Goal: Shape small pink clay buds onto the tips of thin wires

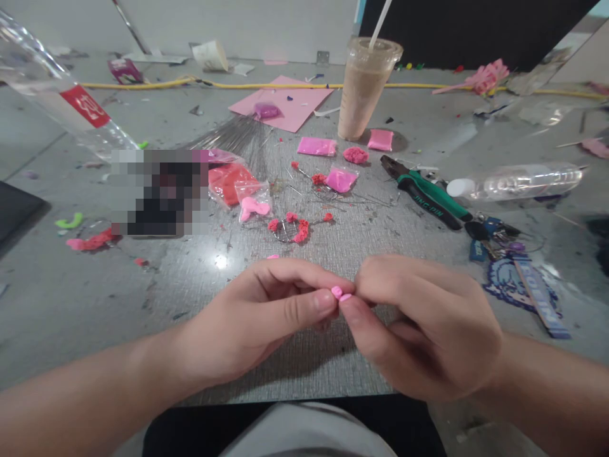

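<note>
Grey tabletop [361,238] is spreading behind; I'm watching the left hand [252,317] and right hand [428,324] pinching pink clay [337,292] between their meeting fingertips, lower centre.

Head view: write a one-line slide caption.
Left hand and right hand pinch small pink pieces above a cluttered table, pliers lying beyond.
</note>
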### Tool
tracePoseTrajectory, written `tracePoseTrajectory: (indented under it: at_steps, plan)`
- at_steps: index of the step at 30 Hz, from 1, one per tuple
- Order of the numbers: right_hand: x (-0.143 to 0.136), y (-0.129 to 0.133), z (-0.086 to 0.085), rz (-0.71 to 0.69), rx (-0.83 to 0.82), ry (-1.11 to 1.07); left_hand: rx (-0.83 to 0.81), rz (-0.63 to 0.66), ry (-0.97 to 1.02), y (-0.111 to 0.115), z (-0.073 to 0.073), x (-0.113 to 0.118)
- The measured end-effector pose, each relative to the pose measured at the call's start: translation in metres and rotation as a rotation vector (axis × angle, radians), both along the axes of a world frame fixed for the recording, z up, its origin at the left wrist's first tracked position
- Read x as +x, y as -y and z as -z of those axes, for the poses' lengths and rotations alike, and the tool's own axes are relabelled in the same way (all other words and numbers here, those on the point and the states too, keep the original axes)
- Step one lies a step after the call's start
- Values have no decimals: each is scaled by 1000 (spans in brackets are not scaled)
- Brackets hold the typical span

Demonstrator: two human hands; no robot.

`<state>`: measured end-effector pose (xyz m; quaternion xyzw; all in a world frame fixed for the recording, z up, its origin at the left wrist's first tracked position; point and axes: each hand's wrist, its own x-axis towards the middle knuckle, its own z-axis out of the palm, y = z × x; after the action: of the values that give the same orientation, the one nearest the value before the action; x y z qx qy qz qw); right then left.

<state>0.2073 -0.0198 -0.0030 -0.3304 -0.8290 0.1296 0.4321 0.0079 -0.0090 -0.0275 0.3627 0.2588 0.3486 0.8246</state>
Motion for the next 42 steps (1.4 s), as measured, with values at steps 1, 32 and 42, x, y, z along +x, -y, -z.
tracePoseTrajectory:
  at_steps: [1, 32, 42]
  plan:
    - [0, 0, 0, -1, 1, -1, 9, -4, -9, 0, 0, 0]
    - [-3, -1, 3, 43, 2, 3, 735, -148, -343, -8, -10, -7]
    - [1, 0, -1, -13, -11, 13, 725, -189, -253, -10, -15, -4]
